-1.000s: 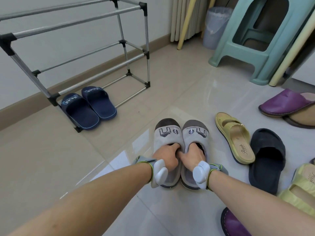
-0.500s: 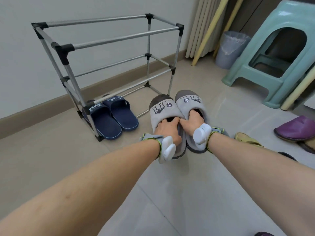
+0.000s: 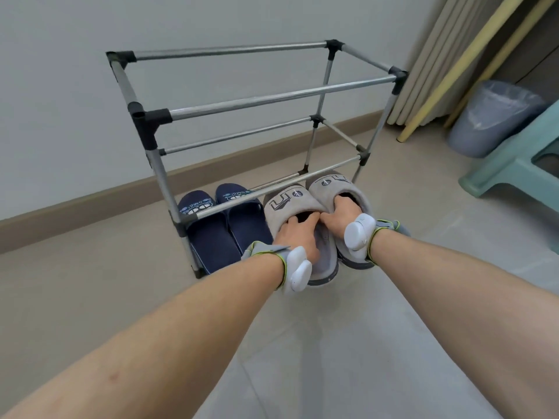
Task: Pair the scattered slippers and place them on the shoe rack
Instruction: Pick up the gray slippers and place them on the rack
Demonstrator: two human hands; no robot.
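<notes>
Two grey slippers lie side by side at the foot of the metal shoe rack (image 3: 266, 99). My left hand (image 3: 298, 234) grips the opening of the left grey slipper (image 3: 289, 201). The right grey slipper (image 3: 335, 186) is held the same way by my right hand (image 3: 343, 214). Their toes reach under the rack's low front bar, on the right half. A pair of navy slippers (image 3: 223, 225) sits on the rack's bottom level at the left, right beside the grey pair.
The rack stands against a pale wall with a brown baseboard. A grey waste bin (image 3: 490, 116), a yellow pole (image 3: 453, 68) and a teal plastic stool (image 3: 514, 167) stand to the right. Bare tiled floor lies in front of the rack.
Both hands have carried the grey slippers forward from the open floor to the rack, beside the navy pair. The other scattered slippers have dropped out of view.
</notes>
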